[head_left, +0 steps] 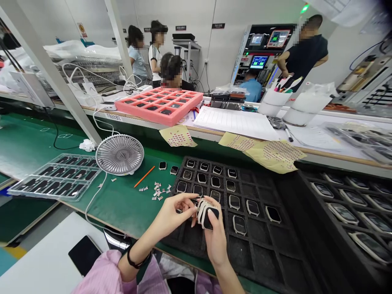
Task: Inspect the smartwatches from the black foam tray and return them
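Observation:
My right hand (217, 241) is wrapped round a small stack of smartwatch bodies (210, 219), pale-framed with dark screens and without straps. Its thumb presses on the front screen. At the stack's left edge, my left hand (173, 212) has thumb and fingers pinched together; whatever lies between them is too small to make out. Both hands are above a black foam tray (265, 261), whose upper and middle pockets hold several watch bodies (252, 207). Two more watches (163, 165) lie on the green bench beyond the tray's left corner.
Small silver tabs (157, 192) and an orange stick (144, 177) lie left of the tray, near a grey fan (120, 155). Clear trays of dark parts (58, 177) sit farther left. A second black tray of watches (352, 196) stands right. A pink foam tray (171, 116) rests on the shelf.

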The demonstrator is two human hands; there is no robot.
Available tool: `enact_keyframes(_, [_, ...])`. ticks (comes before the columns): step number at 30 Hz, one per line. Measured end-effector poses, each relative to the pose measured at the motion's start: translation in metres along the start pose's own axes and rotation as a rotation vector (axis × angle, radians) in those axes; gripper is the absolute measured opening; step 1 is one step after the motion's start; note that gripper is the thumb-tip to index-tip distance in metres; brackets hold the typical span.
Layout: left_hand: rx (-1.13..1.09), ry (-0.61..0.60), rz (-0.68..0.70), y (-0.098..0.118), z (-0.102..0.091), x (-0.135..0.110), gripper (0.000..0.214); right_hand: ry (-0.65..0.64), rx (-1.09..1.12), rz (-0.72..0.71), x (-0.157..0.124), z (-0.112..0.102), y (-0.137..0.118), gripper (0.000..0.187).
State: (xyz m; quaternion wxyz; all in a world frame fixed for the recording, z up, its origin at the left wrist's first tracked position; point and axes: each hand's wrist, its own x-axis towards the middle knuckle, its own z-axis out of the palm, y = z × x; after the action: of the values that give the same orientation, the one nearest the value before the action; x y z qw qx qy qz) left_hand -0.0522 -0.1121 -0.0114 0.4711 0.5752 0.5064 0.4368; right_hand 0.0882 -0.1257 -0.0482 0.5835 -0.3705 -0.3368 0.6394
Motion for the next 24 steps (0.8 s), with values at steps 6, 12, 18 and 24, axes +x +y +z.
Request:
enact_keyframes(6, [-0.013,-0.09,-0.056,0.012,-0.004,0.008,0.032,-0.014,-0.161,-0.112,-0.004,-0.004,0.005,0.034])
enact_keyframes(12, [0.058,0.113,0.176,0.003,0.025,-0.005,0.02,0.102,0.078,-0.144,-0.002,0.002,0.003,0.03])
enact_keyframes(18, [0.14,-0.222,0.142,-0.001,0.018,-0.017,0.045,0.105,0.057,-0.15,-0.005,-0.003,0.003,0.034])
enact_keyframes(24, [0.116,-0.189,0.083,-0.01,0.009,-0.022,0.045,0.062,0.021,-0.062,-0.01,-0.002,0.019,0.04])
